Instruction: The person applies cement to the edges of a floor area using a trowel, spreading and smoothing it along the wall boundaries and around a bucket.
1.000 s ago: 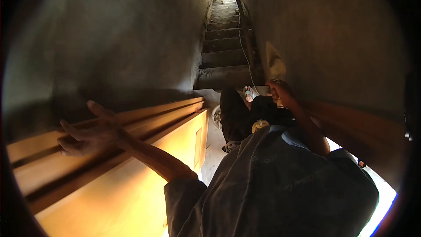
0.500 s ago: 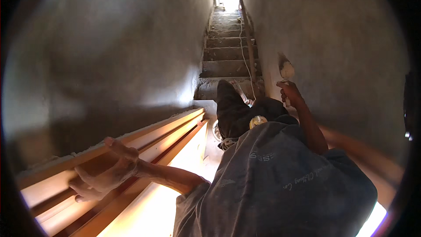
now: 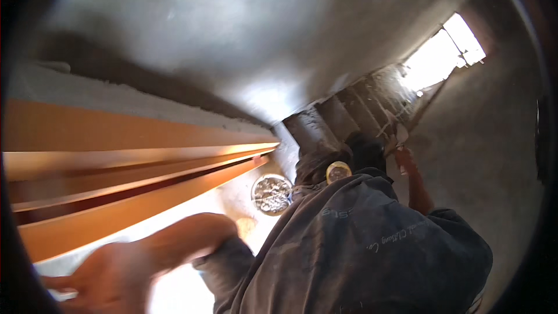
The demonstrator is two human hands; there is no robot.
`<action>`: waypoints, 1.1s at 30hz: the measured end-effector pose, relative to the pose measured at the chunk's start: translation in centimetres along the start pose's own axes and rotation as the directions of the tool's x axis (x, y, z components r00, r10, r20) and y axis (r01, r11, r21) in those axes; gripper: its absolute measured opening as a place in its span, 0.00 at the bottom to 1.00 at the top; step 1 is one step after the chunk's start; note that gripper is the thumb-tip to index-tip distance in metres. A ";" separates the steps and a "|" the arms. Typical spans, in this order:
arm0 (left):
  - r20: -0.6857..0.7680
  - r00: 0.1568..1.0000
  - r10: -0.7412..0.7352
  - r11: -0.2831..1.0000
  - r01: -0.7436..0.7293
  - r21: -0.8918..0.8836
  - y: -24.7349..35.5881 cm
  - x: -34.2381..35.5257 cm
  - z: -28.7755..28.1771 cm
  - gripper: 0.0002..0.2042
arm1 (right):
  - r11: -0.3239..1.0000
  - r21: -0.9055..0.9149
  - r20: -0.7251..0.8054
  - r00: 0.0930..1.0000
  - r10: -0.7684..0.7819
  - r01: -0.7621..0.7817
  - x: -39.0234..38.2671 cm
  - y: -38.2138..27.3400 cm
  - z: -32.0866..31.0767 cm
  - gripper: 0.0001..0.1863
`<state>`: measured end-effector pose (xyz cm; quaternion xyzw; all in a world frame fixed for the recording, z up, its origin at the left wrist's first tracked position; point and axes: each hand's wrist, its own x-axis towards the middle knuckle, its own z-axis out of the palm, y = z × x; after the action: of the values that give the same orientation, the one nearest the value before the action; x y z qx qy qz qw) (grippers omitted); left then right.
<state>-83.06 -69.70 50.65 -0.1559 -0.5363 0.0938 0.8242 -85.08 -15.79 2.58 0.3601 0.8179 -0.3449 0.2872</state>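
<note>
In my right hand (image 3: 405,158) is a small trowel (image 3: 401,134), held by its handle with the blade pointing away from me toward the stairs. My left hand (image 3: 96,279) is low at the left, beside the orange-brown wooden frame (image 3: 139,192). A finger stretches out from it, the others are partly hidden and blurred, and nothing shows in its grasp. A round bucket (image 3: 254,199) of lumpy grey material stands on the floor left of my legs. At my waist is a round yellow-rimmed thing (image 3: 338,172) whose kind I cannot make out.
Narrow concrete stairs (image 3: 334,117) lead away to a bright opening (image 3: 439,58) at the upper right. Plastered walls flank them, the left wall (image 3: 232,29) above the frame and the right wall (image 3: 476,157) beside my right arm. Rough grey mortar (image 3: 145,102) edges the frame.
My view has turned left, so the stairs now slant to the upper right and the bucket shows fully. My left hand has moved lower and nearer; the trowel stays in my right hand.
</note>
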 end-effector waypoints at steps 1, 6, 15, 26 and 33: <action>0.034 0.992 -0.122 0.992 0.122 0.008 2.2 -0.9 -1.2 0.14 | 0.986 -0.167 -0.021 1.000 -0.003 0.000 2.1 -1.5 0.8 0.15; 0.504 0.573 -0.646 0.763 0.478 0.435 12.2 -12.5 -5.0 0.27 | 0.890 -0.291 0.226 0.930 -0.291 0.350 22.8 7.3 -2.5 0.17; 0.398 0.538 -0.743 0.615 0.315 0.723 14.6 -18.2 -6.2 0.45 | 0.773 -0.422 0.678 0.731 -0.077 0.473 31.8 -3.6 2.9 0.20; 0.487 0.523 -0.699 0.659 0.206 0.724 17.5 -19.8 -6.6 0.34 | 0.509 -0.584 0.733 0.681 -0.005 0.632 46.7 -12.5 14.3 0.24; 0.110 0.181 -0.977 0.158 0.275 0.948 32.4 -23.8 -14.0 0.27 | 0.335 -0.418 0.866 0.482 -0.134 0.845 47.8 -11.3 14.2 0.23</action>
<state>-79.52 -49.25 13.44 0.5527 -0.7189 -0.0509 0.4185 -118.33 -13.72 -36.23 -0.2817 0.7650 -0.1014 0.5703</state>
